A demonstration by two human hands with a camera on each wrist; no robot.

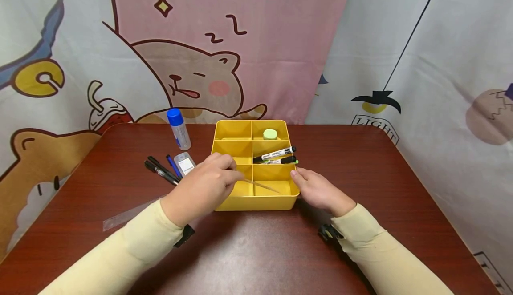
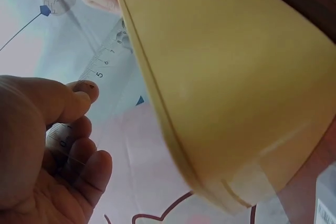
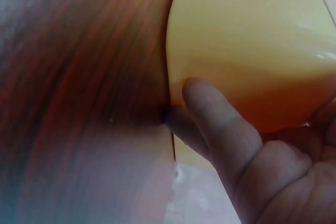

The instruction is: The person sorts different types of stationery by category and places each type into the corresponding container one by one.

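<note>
My left hand [image 1: 204, 186] is over the front left of a yellow compartment box [image 1: 256, 203]. Its thumb and fingers pinch a clear ruler [image 2: 100, 69], which slants over the front right compartment and looks thin in the head view. The left wrist view shows the ruler's numbers beside the box wall. At the box's right front corner, my right hand [image 1: 322, 191] grips the side, thumb at the rim and fingers along the outer wall. Two markers [image 1: 276, 154] lean in the middle right compartment. A pale green piece [image 1: 270, 134] sits in the back right one.
Left of the box stands a glue bottle with a blue cap [image 1: 175, 117]. Near it lie black pens [image 1: 160, 170], a blue pen [image 1: 173, 166] and a clear case with a white label [image 1: 185, 164]. A transparent flat strip [image 1: 128, 217] lies partly under the left forearm.
</note>
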